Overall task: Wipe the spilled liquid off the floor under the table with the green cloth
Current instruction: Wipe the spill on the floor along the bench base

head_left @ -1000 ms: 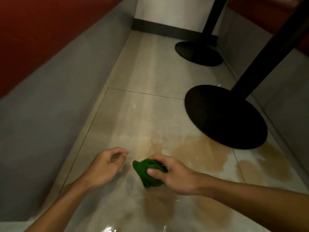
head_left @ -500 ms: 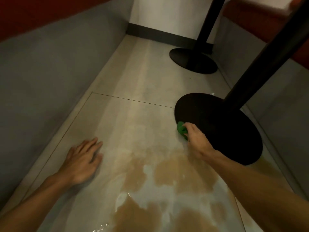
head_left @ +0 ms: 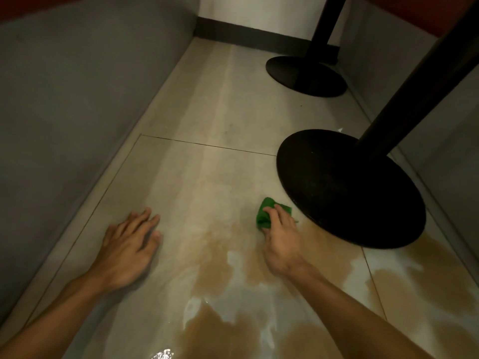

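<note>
Spilled liquid (head_left: 212,330) is still covering most of the near floor (head_left: 207,172), with brown patches running from the bottom edge up to the near table base (head_left: 344,187) and sitting along its near rim. Left hand (head_left: 129,250) is lying flat on tile that looks dry, left of the spill, with fingers (head_left: 145,221) spread, probably bracing. Right hand (head_left: 281,242) is pressing the green cloth (head_left: 264,216) onto the floor at the spill's far edge, just beside the base, with fingers (head_left: 280,213) curled over the bunched wad. Half a second ago the cloth was up against the base rim. Now it's sitting closer to the person, so a pull stroke is likely running. Judging progress as early: most of the brown is still waiting.
</note>
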Demonstrator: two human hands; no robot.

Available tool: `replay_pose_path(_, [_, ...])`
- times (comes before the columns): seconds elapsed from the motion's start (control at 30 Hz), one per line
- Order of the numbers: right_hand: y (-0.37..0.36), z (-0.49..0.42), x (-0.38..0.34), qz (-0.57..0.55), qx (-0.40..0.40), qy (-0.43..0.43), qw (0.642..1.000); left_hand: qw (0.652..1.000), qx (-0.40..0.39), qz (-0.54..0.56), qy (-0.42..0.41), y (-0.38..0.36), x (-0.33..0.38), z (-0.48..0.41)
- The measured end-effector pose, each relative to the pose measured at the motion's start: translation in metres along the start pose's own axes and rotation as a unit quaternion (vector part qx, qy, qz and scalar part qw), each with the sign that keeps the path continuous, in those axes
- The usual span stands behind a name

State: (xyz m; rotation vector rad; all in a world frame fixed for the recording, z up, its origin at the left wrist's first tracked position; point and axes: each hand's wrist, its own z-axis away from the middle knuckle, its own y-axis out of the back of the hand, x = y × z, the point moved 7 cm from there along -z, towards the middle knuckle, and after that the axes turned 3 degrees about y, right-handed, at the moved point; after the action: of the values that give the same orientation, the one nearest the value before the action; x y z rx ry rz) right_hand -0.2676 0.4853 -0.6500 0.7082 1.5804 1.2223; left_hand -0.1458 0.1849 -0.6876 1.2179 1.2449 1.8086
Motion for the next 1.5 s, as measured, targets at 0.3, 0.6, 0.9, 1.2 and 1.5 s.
replay_pose_path(0.3, [-0.032,0.000,-0.098,-0.046,-0.087,0.126,0.987,1.000,-0.001,-0.002,-0.005,-0.002,-0.004,-0.003])
replay_pose_path(0.6, [-0.019,-0.002,-0.080,-0.016,-0.133,0.186,0.973,1.000,-0.014,0.014,-0.008,0.002,-0.004,0.000])
replay_pose_path(0.9, [0.012,-0.028,0.017,0.029,-0.037,-0.041,0.998,1.000,-0.019,0.019,0.000,0.000,-0.001,0.004])
replay_pose_path(1.2, [-0.028,0.025,-0.113,0.001,-0.070,0.069,0.995,1.000,-0.022,0.021,0.000,0.003,0.001,0.005])
replay_pose_path(1.5, [-0.056,0.044,-0.154,-0.019,-0.168,0.311,0.935,0.999,-0.042,0.019,-0.014,0.004,-0.002,0.004])
